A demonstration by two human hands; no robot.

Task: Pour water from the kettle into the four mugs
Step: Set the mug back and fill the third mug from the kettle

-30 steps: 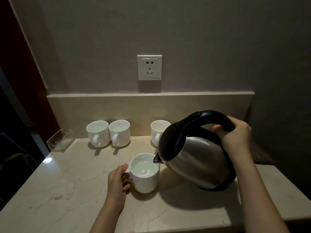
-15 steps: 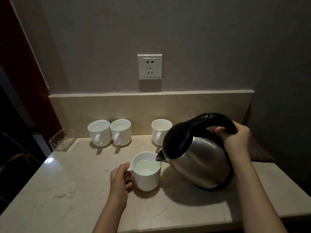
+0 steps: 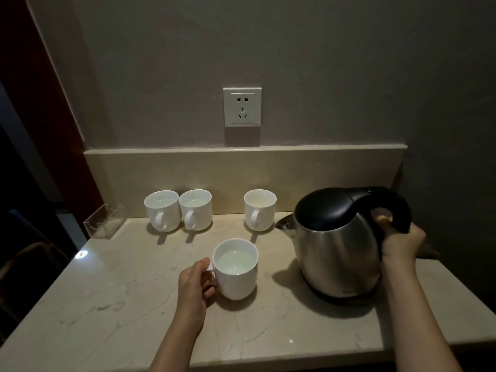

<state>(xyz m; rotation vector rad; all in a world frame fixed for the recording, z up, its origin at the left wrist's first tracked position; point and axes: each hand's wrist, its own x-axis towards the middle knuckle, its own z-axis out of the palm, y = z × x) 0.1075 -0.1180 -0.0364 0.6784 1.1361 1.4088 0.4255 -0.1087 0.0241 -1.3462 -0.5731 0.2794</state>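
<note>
— Steel kettle (image 3: pixel 335 248) stands upright at centre right, right hand (image 3: pixel 401 238) clenched round its handle; left hand (image 3: pixel 194 284) grasps the near mug (image 3: pixel 236 268) (water inside).

— Advice?

— Slide that mug back slowly, level, toward the three mugs (image 3: pixel 192 209) at centre left.

kettle (image 3: pixel 338 245) now upright on the counter (image 3: pixel 112 299), no longer tilted

Steel kettle (image 3: pixel 335 253) upright, black lid, spout left, 1 white mug (image 3: pixel 235 268) left-front of kettle, water inside, 3 mugs (image 3: pixel 194 209) behind-left.
</note>
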